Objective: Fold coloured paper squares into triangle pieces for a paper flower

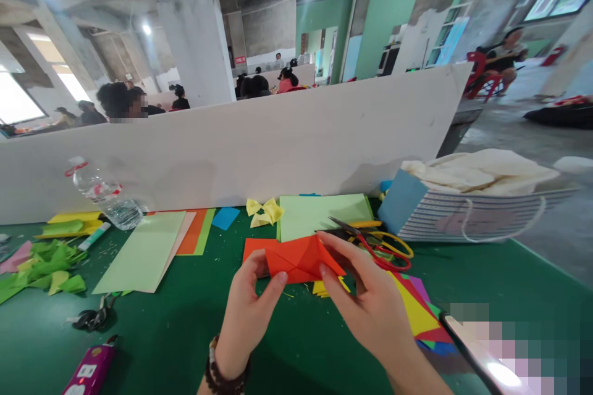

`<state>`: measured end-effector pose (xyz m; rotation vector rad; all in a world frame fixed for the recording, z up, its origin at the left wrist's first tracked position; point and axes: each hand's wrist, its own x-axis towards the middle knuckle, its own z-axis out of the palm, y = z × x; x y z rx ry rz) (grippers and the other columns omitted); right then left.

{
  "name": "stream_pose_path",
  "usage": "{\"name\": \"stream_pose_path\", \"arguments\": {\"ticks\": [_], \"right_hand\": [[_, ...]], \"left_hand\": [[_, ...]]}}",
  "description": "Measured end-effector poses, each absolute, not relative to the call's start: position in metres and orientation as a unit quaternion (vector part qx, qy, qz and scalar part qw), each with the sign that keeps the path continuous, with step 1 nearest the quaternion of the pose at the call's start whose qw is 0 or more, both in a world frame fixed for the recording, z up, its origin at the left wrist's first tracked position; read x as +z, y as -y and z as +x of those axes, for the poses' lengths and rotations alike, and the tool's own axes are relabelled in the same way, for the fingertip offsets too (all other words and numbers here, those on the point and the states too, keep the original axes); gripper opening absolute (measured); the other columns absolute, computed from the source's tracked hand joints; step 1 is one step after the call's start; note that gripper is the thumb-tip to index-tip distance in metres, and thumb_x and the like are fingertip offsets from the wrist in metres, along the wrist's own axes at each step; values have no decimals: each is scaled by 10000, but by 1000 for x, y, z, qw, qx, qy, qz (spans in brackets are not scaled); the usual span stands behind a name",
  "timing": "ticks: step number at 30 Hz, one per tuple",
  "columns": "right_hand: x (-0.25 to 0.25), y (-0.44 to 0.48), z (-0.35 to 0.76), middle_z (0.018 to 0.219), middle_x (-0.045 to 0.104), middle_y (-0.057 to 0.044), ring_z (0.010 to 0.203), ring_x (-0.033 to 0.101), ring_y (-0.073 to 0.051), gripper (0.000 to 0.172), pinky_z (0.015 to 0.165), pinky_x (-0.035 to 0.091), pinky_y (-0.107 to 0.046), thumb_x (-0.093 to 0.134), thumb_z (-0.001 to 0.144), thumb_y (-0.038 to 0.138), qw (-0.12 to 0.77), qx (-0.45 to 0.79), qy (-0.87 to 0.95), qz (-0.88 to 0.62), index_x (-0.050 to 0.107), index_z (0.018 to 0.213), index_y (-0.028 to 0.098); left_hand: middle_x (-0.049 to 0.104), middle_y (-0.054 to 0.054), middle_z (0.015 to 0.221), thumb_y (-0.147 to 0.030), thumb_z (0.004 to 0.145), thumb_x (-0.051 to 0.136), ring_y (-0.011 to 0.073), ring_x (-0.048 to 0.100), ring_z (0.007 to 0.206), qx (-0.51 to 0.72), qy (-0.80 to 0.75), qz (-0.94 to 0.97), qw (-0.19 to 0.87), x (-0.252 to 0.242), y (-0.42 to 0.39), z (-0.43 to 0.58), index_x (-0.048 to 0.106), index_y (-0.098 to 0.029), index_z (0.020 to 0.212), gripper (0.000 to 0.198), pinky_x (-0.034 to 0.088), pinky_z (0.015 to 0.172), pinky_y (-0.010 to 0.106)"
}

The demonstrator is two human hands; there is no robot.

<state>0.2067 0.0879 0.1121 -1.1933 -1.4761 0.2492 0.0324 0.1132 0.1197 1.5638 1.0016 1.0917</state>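
Between both hands I hold a folded piece of orange-red paper [296, 261], creased and raised over the green table [176, 345]. My left hand [252, 302] pinches its left end between thumb and fingers. At the right end, the thumb and fingers of my right hand [365, 296] grip the same paper. Behind it lies another orange-red sheet [252, 248], partly covered. Just beyond my right hand rest scissors [391, 253] with red and yellow handles. Small yellow paper pieces [322, 288] show beneath the held paper.
A striped paper bag [454, 210] stands at right, by colored sheets [417, 308] and a phone-like device [491, 358]. Leftward are a water bottle [106, 197], pale green paper [143, 247], green scraps [50, 265], keys [95, 318] and a purple device [90, 370]. A white partition [278, 148] edges the table.
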Motion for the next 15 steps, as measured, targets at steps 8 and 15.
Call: {"name": "stream_pose_path", "arguments": {"ticks": [8, 15], "right_hand": [[116, -86, 203, 1113, 694, -70, 949, 685, -209, 326, 701, 591, -287, 537, 867, 249, 580, 108, 640, -492, 572, 1191, 253], [115, -80, 196, 1077, 690, -74, 906, 676, -198, 327, 699, 576, -288, 551, 862, 247, 615, 86, 635, -459, 579, 1187, 240]], "left_hand": [[665, 103, 1093, -376, 892, 569, 217, 622, 995, 458, -408, 661, 432, 122, -108, 30, 611, -175, 1087, 284, 488, 895, 333], [681, 70, 998, -355, 909, 533, 189, 622, 885, 481, -383, 692, 379, 130, -99, 31, 653, -185, 1042, 248, 484, 837, 287]]}}
